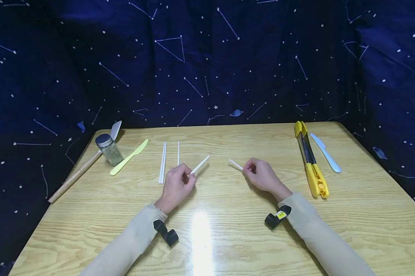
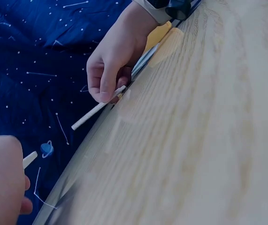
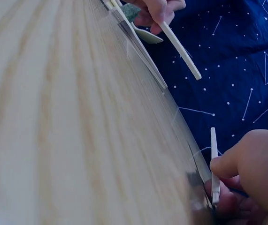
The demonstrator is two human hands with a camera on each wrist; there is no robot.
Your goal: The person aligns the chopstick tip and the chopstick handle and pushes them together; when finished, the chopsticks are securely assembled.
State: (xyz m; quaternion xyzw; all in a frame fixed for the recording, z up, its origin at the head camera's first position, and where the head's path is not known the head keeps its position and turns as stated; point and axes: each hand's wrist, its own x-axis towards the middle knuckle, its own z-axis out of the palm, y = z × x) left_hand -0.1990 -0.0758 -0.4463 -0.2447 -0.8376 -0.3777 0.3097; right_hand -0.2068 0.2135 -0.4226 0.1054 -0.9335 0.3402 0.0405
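Note:
Above the middle of the table, my left hand [image 1: 177, 186] pinches a short white stick [image 1: 200, 165], like a piece of a chopstick, between thumb and fingers. It points up and to the right. My right hand [image 1: 262, 176] pinches a second short white stick [image 1: 235, 165], tilted toward the first. A gap separates their facing ends. The right wrist view shows this stick [image 3: 214, 145] with a stepped, narrower lower end near the fingers. Just beyond my left hand lies a thin white stick [image 1: 178, 152], its near end against the hand's outline. Two white chopsticks [image 1: 162, 163] lie side by side to its left.
At the left are a pale yellow butter knife [image 1: 129, 157], a dark-lidded jar of dried herbs [image 1: 111, 151] and a long wooden handle [image 1: 76, 176] with a pale blade [image 1: 115, 130]. Yellow-and-black tongs [image 1: 310, 161] and a blue knife [image 1: 326, 153] lie right. A starry curtain [image 1: 207, 69] hangs behind.

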